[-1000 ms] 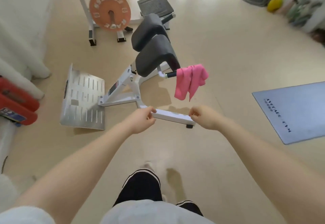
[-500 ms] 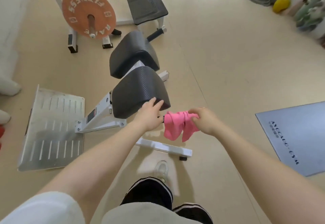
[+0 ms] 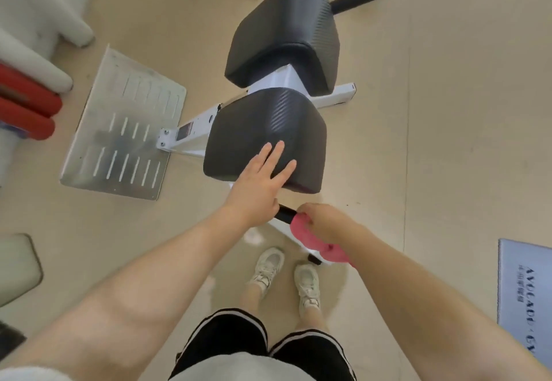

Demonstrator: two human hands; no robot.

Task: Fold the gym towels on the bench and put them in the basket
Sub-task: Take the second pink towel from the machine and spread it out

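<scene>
Nearest the person, just short of the near black padded cushion (image 3: 265, 138) of the white-framed gym bench (image 3: 191, 135), the right hand (image 3: 324, 225) has its fingers curled down round a soft pink gym towel (image 3: 301, 235). The towel hangs off the black foam handle (image 3: 285, 214) that sticks out below that cushion, and trails back under the right forearm.

Judged by its limp drape, the towel is light and floppy, with no stiffness to hold a shape. It should slide off the handle easily but will bunch, so taking it by two corners or along one edge would serve better for folding than the present bunched hold.

On the cushion itself, the left hand (image 3: 257, 185) lies flat with its fingers (image 3: 279, 156) straight and spread, pressing on the padding and holding nothing.

Beyond the cushion sits a second black pad (image 3: 286, 34); to the cushion's left lies a slotted metal footplate (image 3: 122, 141) on the floor.

Much of the towel is hidden by the right hand and forearm, so its full size and corners cannot be made out. No basket and no other towel shows. The right fingertips are out of sight beneath the hand.
</scene>
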